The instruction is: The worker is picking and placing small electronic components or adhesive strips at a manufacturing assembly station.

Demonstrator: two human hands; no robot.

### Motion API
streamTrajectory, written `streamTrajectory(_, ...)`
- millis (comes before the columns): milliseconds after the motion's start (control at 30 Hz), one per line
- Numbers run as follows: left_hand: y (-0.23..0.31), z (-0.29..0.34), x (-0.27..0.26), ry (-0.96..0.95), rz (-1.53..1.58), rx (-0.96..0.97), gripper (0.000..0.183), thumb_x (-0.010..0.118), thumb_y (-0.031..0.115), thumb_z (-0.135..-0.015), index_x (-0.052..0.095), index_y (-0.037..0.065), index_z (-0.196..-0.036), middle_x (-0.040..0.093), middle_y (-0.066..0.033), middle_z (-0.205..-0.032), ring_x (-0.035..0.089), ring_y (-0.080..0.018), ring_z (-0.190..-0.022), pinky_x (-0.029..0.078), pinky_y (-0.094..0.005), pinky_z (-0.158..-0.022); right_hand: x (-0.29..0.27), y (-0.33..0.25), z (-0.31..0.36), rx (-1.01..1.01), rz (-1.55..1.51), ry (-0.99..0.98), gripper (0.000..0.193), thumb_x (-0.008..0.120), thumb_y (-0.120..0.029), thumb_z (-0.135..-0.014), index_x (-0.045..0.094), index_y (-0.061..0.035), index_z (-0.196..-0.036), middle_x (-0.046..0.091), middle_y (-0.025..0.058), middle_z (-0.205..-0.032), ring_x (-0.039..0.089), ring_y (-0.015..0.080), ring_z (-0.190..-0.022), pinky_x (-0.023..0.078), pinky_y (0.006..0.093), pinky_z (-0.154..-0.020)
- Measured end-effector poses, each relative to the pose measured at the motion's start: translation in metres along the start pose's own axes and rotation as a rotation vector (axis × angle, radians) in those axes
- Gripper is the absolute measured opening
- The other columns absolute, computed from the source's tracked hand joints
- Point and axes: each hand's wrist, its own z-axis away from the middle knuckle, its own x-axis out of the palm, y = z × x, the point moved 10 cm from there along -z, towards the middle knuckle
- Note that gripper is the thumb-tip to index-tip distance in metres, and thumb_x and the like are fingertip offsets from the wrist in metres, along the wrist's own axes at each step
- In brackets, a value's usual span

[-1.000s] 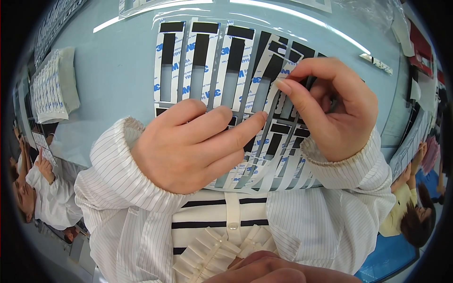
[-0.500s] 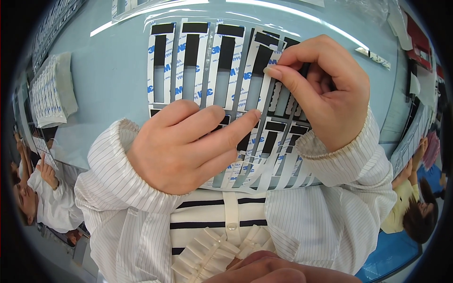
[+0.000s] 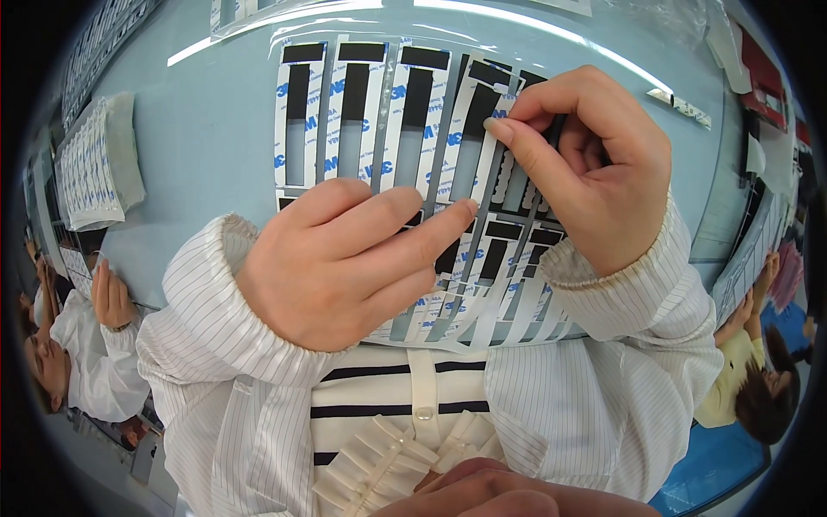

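Observation:
On the table before me lies a clear sheet [image 3: 383,112] with rows of white, blue-printed adhesive tape frames [image 3: 415,121] around black T-shaped pieces. My right hand [image 3: 594,164] is pinched, thumb against forefinger, on the upper right edge of a slightly slanted adhesive tape frame [image 3: 450,159]. Its other fingers curl into the palm. My left hand [image 3: 340,267] lies palm down over the middle of the sheet, fingers apart, its forefinger stretched to the lower end of that frame. It holds nothing that I can see, and covers part of the lower row.
A stack of similar printed strips [image 3: 95,164] lies at the left. A loose printed strip [image 3: 680,105] is at the far right, near a red box [image 3: 760,77] and clear plastic film [image 3: 668,21]. Other people sit at both sides; one raised hand [image 3: 112,297] shows at left.
The sheet's left part and my left hand have shifted very slightly right. My right hand keeps its pinch. At the left, the other person's hand has moved right and up.

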Motion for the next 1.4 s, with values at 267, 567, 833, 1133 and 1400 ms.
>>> streamTrajectory(267, 0.002, -0.002, 0.0, 0.009, 0.064, 0.008, 0.017, 0.063, 0.016, -0.074, 0.052, 0.004, -0.069, 0.063, -0.0117, -0.12, 0.058, -0.0281, -0.114, 0.048, -0.0369, -0.084, -0.009, -0.021, 0.003, -0.136, 0.19, 0.103, 0.019, 0.076, -0.001, -0.074, 0.065, -0.0007, -0.089, 0.056, 0.0002, -0.075, 0.034, 0.0008, -0.05, 0.027, 0.0162, -0.045)
streamTrajectory(567, 0.002, -0.003, -0.006, 0.036, 0.162, -0.021, 0.016, 0.065, 0.014, -0.071, 0.057, 0.0, -0.073, 0.062, -0.0154, -0.119, 0.058, -0.0315, -0.114, 0.048, -0.0422, -0.09, 0.007, -0.046, 0.027, -0.453, 0.642, -0.138, 0.071, 0.037, -0.071, -0.083, 0.064, -0.0194, -0.123, 0.046, 0.0161, -0.137, 0.041, 0.0339, -0.125, 0.033, 0.0431, -0.104)
streamTrajectory(833, 0.0, 0.002, -0.005, 0.089, 0.148, 0.003, 0.022, 0.068, 0.015, -0.069, 0.061, -0.002, -0.081, 0.062, -0.015, -0.119, 0.058, -0.0312, -0.113, 0.049, -0.0424, -0.09, 0.024, -0.013, 0.006, -0.344, 0.812, -0.287, 0.091, 0.019, -0.089, -0.069, 0.056, -0.0332, -0.131, 0.029, 0.0142, -0.152, 0.022, 0.0378, -0.141, 0.012, 0.0591, -0.11)
streamTrajectory(1133, 0.008, 0.006, 0.002, 0.224, 0.066, 0.047, 0.016, 0.061, 0.016, -0.072, 0.063, 0.003, -0.08, 0.062, -0.0106, -0.11, 0.056, -0.0264, -0.11, 0.044, -0.0393, -0.095, 0.024, -0.003, 0.0, -0.307, 0.859, -0.358, 0.097, 0.015, -0.085, -0.077, 0.046, -0.0195, -0.141, 0.03, 0.01, -0.153, 0.019, 0.0337, -0.144, 0.003, 0.0545, -0.113)
streamTrajectory(1400, 0.007, 0.013, 0.012, 0.363, -0.033, 0.075, 0.015, 0.058, 0.017, -0.068, 0.065, 0.006, -0.073, 0.061, -0.0072, -0.087, 0.057, -0.0257, -0.099, 0.043, -0.0383, -0.089, 0.037, -0.004, 0.0, -0.397, 0.87, -0.345, 0.097, 0.011, -0.079, -0.083, 0.033, -0.009, -0.146, 0.031, 0.011, -0.152, 0.019, 0.0312, -0.144, 0.001, 0.0495, -0.115)
